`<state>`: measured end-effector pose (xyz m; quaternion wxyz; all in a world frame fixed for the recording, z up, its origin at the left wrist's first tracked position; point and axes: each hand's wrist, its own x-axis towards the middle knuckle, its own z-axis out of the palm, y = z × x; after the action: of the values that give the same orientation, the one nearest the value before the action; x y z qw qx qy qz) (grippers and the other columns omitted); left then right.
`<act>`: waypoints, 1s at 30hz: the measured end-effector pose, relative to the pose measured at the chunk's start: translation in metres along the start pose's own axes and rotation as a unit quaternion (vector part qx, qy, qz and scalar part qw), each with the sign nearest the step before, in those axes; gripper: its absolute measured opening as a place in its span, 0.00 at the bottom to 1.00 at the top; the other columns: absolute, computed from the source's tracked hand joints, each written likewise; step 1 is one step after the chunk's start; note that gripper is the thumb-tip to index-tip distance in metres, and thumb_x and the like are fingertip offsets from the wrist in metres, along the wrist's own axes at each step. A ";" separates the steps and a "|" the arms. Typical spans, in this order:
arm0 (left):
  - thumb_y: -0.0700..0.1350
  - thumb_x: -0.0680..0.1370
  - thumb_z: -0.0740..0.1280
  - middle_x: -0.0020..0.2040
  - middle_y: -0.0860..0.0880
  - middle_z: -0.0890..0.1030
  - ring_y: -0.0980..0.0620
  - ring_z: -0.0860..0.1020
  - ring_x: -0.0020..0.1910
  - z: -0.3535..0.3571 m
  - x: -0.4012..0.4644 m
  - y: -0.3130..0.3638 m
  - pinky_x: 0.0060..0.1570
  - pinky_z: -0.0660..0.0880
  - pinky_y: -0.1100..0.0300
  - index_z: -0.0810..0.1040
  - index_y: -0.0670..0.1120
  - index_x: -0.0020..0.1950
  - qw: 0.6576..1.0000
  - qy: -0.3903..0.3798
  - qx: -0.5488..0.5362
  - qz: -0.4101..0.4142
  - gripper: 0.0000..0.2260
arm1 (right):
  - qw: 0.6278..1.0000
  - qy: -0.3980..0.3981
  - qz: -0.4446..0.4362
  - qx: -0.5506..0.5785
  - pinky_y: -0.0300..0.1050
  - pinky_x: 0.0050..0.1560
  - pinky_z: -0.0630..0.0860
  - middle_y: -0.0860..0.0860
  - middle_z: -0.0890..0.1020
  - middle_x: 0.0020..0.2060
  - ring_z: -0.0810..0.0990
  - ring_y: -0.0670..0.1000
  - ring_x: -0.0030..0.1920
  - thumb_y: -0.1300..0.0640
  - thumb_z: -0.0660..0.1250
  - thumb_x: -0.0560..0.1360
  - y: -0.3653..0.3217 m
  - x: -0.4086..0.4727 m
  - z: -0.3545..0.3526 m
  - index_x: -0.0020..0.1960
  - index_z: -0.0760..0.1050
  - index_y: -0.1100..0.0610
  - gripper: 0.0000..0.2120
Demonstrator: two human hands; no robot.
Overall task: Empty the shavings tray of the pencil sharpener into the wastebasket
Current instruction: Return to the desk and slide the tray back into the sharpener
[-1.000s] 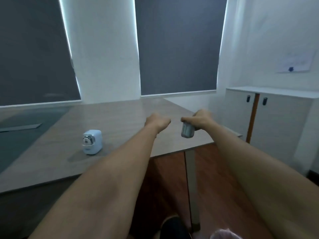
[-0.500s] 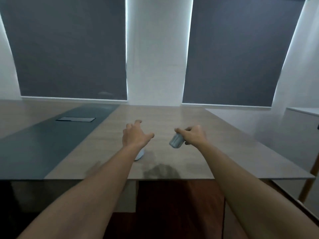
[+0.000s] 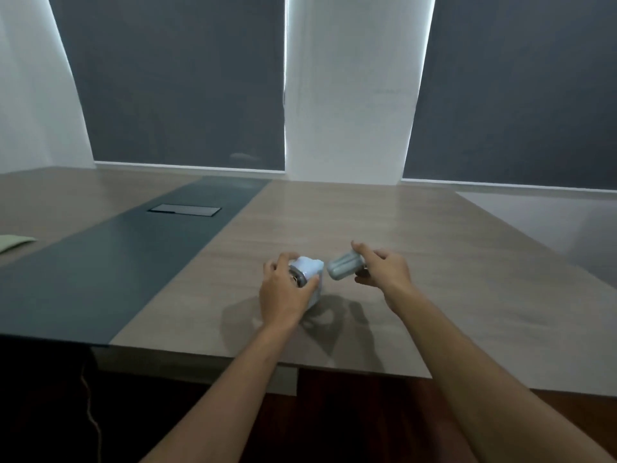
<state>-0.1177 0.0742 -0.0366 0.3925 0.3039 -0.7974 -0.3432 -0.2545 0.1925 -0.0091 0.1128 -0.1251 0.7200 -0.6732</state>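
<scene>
My left hand [image 3: 283, 297] grips the pencil sharpener [image 3: 309, 279]; my right hand [image 3: 384, 270] pinches the shavings tray [image 3: 344, 266]. I should align it squarely, then slide gently.

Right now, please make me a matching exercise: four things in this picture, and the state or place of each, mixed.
Things:
1. left hand
2. right hand
3. pencil sharpener
4. table hatch

States:
A. holds the shavings tray
B. closed, in the dark strip
C. grips the sharpener
D. tilted, on the wooden part

Pairs: 1-C, 2-A, 3-D, 4-B
</scene>
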 end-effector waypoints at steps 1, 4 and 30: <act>0.54 0.68 0.75 0.55 0.49 0.76 0.48 0.79 0.51 0.001 0.001 -0.004 0.46 0.70 0.61 0.76 0.53 0.61 1.000 0.004 -0.006 -0.005 0.22 | 1.000 -0.005 0.007 0.017 0.54 0.49 0.85 0.54 0.83 0.37 0.85 0.54 0.37 0.44 0.77 0.68 0.002 0.002 0.003 0.42 0.83 0.59 0.17; 0.56 0.72 0.71 0.51 0.50 0.77 0.50 0.77 0.49 0.003 0.009 -0.016 0.47 0.70 0.61 0.77 0.52 0.59 0.999 0.007 -0.041 -0.030 0.18 | 0.995 -0.029 0.025 0.088 0.49 0.43 0.83 0.56 0.82 0.41 0.83 0.55 0.37 0.47 0.75 0.72 0.003 0.004 0.010 0.45 0.81 0.59 0.14; 0.60 0.74 0.66 0.45 0.51 0.80 0.50 0.79 0.44 -0.004 0.042 -0.008 0.44 0.76 0.57 0.78 0.49 0.51 0.946 0.025 -0.275 -0.170 0.16 | 0.992 -0.107 -0.027 0.055 0.56 0.53 0.84 0.58 0.87 0.48 0.85 0.56 0.47 0.39 0.62 0.79 0.013 -0.027 0.058 0.48 0.83 0.61 0.25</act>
<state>-0.1336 0.0362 -0.0235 0.4167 0.3242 -0.5982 -0.6029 -0.2104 0.1473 -0.0262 0.1771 -0.2094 0.6623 -0.6973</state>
